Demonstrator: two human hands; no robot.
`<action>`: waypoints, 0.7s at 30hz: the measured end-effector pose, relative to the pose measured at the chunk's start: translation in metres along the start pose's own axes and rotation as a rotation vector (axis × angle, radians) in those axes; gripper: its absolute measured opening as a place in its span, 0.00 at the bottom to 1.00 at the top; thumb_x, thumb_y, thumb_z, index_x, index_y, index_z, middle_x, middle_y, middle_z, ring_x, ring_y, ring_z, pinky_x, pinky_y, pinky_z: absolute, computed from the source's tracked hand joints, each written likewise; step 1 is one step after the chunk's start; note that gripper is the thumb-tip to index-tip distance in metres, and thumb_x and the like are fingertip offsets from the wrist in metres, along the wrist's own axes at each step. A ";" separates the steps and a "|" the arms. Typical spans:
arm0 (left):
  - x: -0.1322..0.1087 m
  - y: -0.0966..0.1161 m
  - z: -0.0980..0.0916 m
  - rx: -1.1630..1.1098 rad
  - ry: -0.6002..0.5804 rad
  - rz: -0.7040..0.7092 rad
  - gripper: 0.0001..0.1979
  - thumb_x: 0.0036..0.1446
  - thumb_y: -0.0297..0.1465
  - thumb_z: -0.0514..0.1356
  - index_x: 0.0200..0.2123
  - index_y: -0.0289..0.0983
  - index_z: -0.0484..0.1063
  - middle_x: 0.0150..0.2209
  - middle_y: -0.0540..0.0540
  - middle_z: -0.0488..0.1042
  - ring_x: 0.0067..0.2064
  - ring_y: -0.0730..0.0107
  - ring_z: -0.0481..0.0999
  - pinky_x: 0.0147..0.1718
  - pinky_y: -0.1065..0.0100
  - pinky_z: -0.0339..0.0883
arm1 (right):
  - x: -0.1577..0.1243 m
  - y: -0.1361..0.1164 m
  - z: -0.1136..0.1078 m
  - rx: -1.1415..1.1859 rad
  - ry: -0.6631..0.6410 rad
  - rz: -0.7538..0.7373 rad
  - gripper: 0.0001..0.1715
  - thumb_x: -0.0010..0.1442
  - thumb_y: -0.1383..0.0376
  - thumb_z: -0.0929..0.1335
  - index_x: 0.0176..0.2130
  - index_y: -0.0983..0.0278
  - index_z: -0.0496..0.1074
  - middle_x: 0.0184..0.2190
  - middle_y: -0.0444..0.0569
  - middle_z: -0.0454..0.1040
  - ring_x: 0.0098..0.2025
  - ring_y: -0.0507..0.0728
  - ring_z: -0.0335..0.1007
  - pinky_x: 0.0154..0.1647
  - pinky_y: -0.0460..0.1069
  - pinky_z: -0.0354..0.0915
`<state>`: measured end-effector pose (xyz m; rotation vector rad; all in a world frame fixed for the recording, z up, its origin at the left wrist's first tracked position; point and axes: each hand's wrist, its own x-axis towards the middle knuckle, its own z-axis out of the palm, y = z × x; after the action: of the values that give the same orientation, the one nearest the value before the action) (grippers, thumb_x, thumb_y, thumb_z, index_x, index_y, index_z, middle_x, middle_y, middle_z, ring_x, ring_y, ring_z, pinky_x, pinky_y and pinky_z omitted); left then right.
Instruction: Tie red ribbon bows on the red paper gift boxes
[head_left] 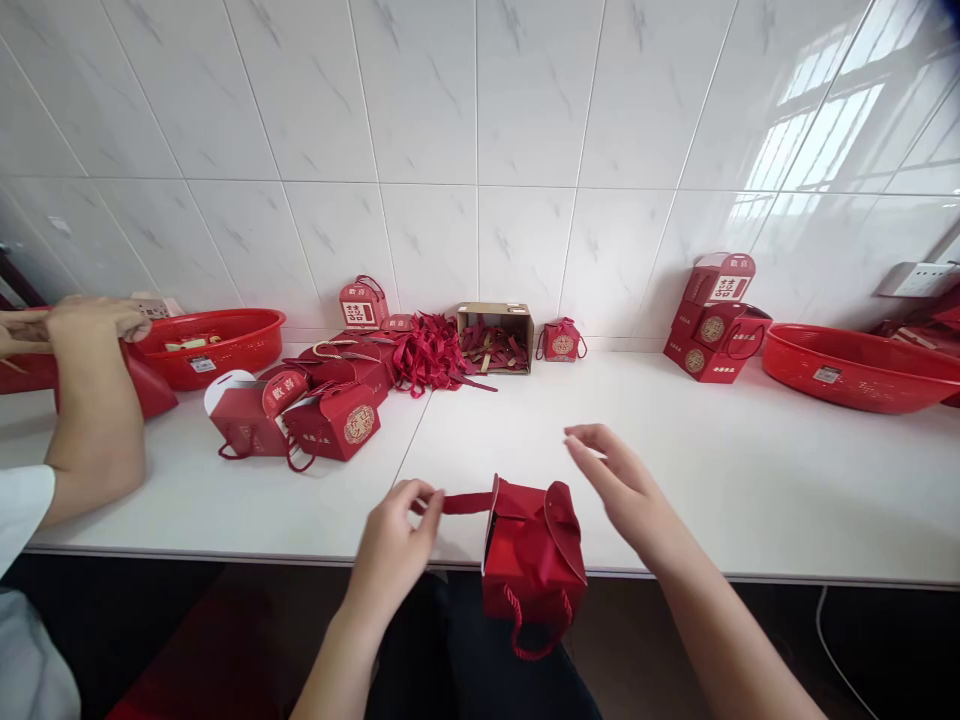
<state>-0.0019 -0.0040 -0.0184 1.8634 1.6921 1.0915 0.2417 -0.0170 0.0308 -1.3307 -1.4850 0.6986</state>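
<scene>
A red gift box with a twisted cord handle stands at the table's front edge, the handle hanging down toward me. A dark red ribbon runs out from its left side. My left hand pinches the ribbon's end between thumb and fingers. To the right of the box, my right hand hovers above the table, fingers stretched out and touching nothing. More ribbon lies over the box's top, where its flaps meet; part of its left side looks open.
Red gift boxes and a ribbon pile lie to the left, beside a cardboard box. A small finished-looking box is by the wall. Stacked boxes and a red basin stand right. Another person's arm works at far left, near another basin.
</scene>
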 end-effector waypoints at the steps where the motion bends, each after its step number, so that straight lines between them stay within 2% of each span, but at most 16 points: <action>1: 0.003 -0.013 -0.008 0.177 0.061 -0.009 0.14 0.57 0.41 0.51 0.26 0.39 0.67 0.31 0.45 0.72 0.33 0.61 0.71 0.32 0.64 0.63 | -0.004 0.006 -0.007 0.006 0.017 0.026 0.19 0.60 0.49 0.62 0.39 0.59 0.70 0.44 0.49 0.72 0.49 0.60 0.67 0.49 0.54 0.62; 4: 0.011 -0.039 -0.029 0.608 0.151 -0.145 0.10 0.53 0.37 0.54 0.26 0.38 0.69 0.34 0.39 0.72 0.39 0.47 0.71 0.37 0.53 0.62 | -0.020 0.024 -0.023 -0.001 -0.031 0.068 0.18 0.58 0.48 0.64 0.38 0.59 0.70 0.39 0.49 0.74 0.44 0.60 0.69 0.45 0.52 0.64; 6: 0.013 -0.039 -0.034 0.615 0.179 -0.151 0.08 0.51 0.35 0.54 0.30 0.39 0.70 0.38 0.38 0.72 0.44 0.43 0.69 0.42 0.47 0.60 | -0.028 0.033 -0.027 -0.002 -0.097 0.086 0.18 0.59 0.49 0.64 0.37 0.59 0.70 0.37 0.48 0.74 0.42 0.59 0.69 0.44 0.52 0.64; 8: 0.010 -0.024 -0.026 0.343 0.152 -0.040 0.08 0.54 0.35 0.54 0.34 0.39 0.69 0.40 0.41 0.71 0.46 0.48 0.69 0.46 0.50 0.60 | -0.034 0.039 -0.023 0.014 -0.165 0.101 0.18 0.61 0.49 0.62 0.36 0.59 0.69 0.36 0.47 0.74 0.42 0.58 0.69 0.44 0.52 0.64; 9: 0.006 -0.013 -0.018 0.147 0.099 0.026 0.09 0.56 0.36 0.53 0.36 0.40 0.68 0.41 0.42 0.71 0.46 0.53 0.70 0.47 0.54 0.62 | -0.035 0.041 -0.019 0.028 -0.202 0.102 0.18 0.62 0.49 0.61 0.36 0.60 0.68 0.35 0.47 0.73 0.41 0.58 0.69 0.44 0.52 0.64; 11: -0.003 0.009 0.005 -0.208 -0.038 0.072 0.10 0.58 0.40 0.53 0.37 0.40 0.66 0.40 0.44 0.70 0.45 0.60 0.71 0.46 0.61 0.65 | -0.036 0.046 -0.006 0.061 -0.252 0.101 0.18 0.61 0.49 0.61 0.35 0.60 0.67 0.33 0.46 0.72 0.38 0.57 0.68 0.41 0.51 0.64; 12: -0.009 0.018 0.018 -0.316 -0.090 0.075 0.11 0.59 0.40 0.53 0.38 0.39 0.65 0.40 0.44 0.70 0.45 0.61 0.71 0.45 0.62 0.65 | -0.037 0.049 0.002 0.075 -0.239 0.100 0.18 0.61 0.49 0.62 0.34 0.60 0.66 0.31 0.46 0.71 0.35 0.56 0.67 0.37 0.51 0.64; 13: -0.014 0.025 0.032 -0.382 -0.079 0.088 0.11 0.58 0.40 0.54 0.40 0.39 0.64 0.41 0.44 0.69 0.46 0.62 0.70 0.45 0.63 0.66 | -0.038 0.052 0.011 0.092 -0.192 0.095 0.18 0.60 0.49 0.62 0.32 0.60 0.65 0.29 0.45 0.69 0.32 0.55 0.66 0.34 0.50 0.63; 15: -0.023 0.030 0.059 -0.451 0.062 0.054 0.11 0.60 0.39 0.52 0.42 0.39 0.64 0.43 0.42 0.68 0.46 0.62 0.70 0.45 0.62 0.66 | -0.040 0.058 0.029 0.149 -0.011 0.073 0.19 0.61 0.50 0.61 0.29 0.60 0.62 0.26 0.43 0.65 0.28 0.54 0.61 0.29 0.49 0.60; 17: -0.030 0.026 0.078 -0.509 0.281 -0.030 0.11 0.61 0.38 0.50 0.41 0.38 0.63 0.43 0.42 0.67 0.44 0.64 0.70 0.43 0.63 0.66 | -0.044 0.064 0.044 0.233 0.168 0.048 0.20 0.63 0.51 0.59 0.26 0.60 0.61 0.24 0.43 0.61 0.27 0.54 0.58 0.29 0.49 0.58; 19: -0.033 0.021 0.089 -0.565 0.382 -0.073 0.10 0.61 0.38 0.51 0.38 0.38 0.62 0.39 0.43 0.68 0.41 0.66 0.71 0.41 0.64 0.66 | -0.047 0.066 0.053 0.309 0.235 0.057 0.21 0.63 0.52 0.59 0.24 0.61 0.61 0.24 0.44 0.61 0.28 0.54 0.58 0.30 0.49 0.58; 21: -0.033 0.019 0.093 -0.637 0.352 -0.059 0.09 0.61 0.38 0.51 0.36 0.38 0.62 0.33 0.46 0.69 0.36 0.68 0.71 0.37 0.66 0.66 | -0.048 0.064 0.057 0.354 0.229 0.081 0.23 0.62 0.51 0.59 0.23 0.61 0.63 0.24 0.45 0.63 0.28 0.54 0.59 0.30 0.49 0.59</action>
<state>0.0820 -0.0204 -0.0707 1.2632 1.3181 1.7569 0.2098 -0.0370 -0.0598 -1.1579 -1.0723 0.7919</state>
